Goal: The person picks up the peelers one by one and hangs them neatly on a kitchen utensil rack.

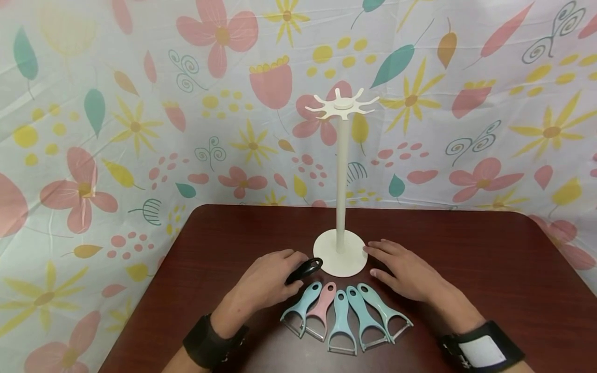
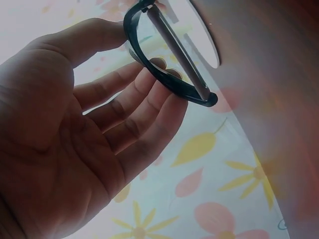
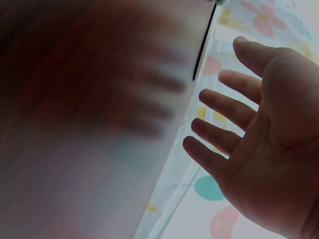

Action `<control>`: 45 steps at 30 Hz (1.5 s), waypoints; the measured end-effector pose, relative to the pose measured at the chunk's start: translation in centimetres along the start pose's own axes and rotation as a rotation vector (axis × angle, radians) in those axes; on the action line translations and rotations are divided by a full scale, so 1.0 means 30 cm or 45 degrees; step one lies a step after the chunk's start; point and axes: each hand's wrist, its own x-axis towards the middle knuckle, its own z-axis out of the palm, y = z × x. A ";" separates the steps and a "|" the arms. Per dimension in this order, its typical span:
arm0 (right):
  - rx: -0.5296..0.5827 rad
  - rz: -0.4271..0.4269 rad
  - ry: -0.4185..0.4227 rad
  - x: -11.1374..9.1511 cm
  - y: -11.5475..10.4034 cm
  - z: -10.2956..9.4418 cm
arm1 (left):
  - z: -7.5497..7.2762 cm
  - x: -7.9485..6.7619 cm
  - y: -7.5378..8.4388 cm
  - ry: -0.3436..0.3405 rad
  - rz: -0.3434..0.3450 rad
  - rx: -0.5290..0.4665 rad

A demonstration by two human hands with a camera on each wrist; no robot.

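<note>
Pinching the black peeler point(image 1: 305, 270) by its forked frame, the left hand point(image 1: 268, 280) has its thumb on one side and its fingertips on the other; the handle points at the white stand point(image 1: 342, 181), its end just over or beside the near left rim of the stand's base point(image 1: 342, 261). The metal blade point(image 2: 177, 52) lies bare near those fingertips, so a light hold on the plastic, clear of the edge, seems wisest. Leading with the handle would suit this grip, and a little lift should spare the base a knock.

The right hand point(image 1: 410, 272) is spread and holds nothing, its fingertips at the stand's right rim; whether they touch I cannot tell. A light steadying touch there would be sensible, as the stand looks tall and narrow.

Counting outward: one black peeler in hand; five more fanned on the near side of the stand, one pink peeler point(image 1: 325, 300) and four blue-green peelers point(image 1: 342, 309), making six. There is one stand, its crown of hooks point(image 1: 343, 105) probably eight, all bare. One table point(image 1: 242, 233) lies under the stand, and one flowered cloth point(image 1: 163, 119) hangs behind it.
</note>
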 end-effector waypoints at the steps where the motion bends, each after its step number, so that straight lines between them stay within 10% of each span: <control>1: -0.004 -0.013 0.001 0.003 -0.004 0.003 | -0.004 0.001 0.002 0.008 0.005 -0.003; 45: 0.018 -0.200 -0.081 0.056 -0.028 0.027 | -0.151 0.033 0.034 0.174 0.024 -0.257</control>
